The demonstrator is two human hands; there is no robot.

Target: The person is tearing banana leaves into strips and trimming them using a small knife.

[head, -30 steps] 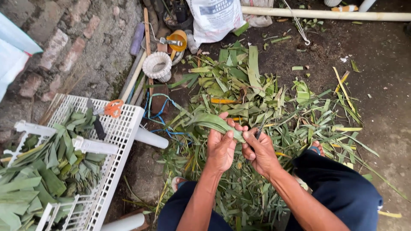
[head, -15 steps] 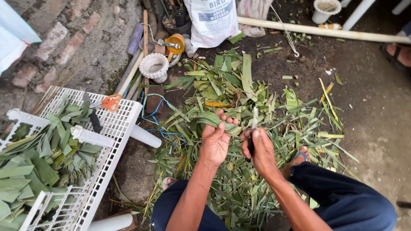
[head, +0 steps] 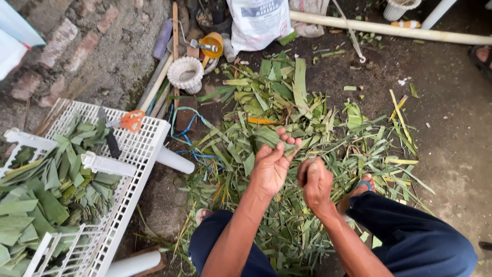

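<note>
I look down on the big pile of green leaves (head: 307, 133) that covers the ground in front of my knees. On my left stands the white plastic crate (head: 138, 149), with trimmed leaves (head: 46, 200) stacked inside and orange-handled scissors (head: 128, 120) lying on its rim.

My left hand (head: 271, 166) grips one folded leaf (head: 266, 137), which sits just above the pile, thumb and fingers closed around its end. My right hand (head: 315, 182) is closed in a fist just beside it; I cannot tell what is inside, maybe a small blade or a leaf strip.

To do this step well, I judge that I should keep the leaf tight and flat between the fingers of the left hand, hold both hands near each other, and work away from the fingers so that the leaf does not tear.

Compared with half a second ago, the right hand is lower and more closed, it no longer touches the leaf, and my view has tilted a little to the left.
</note>
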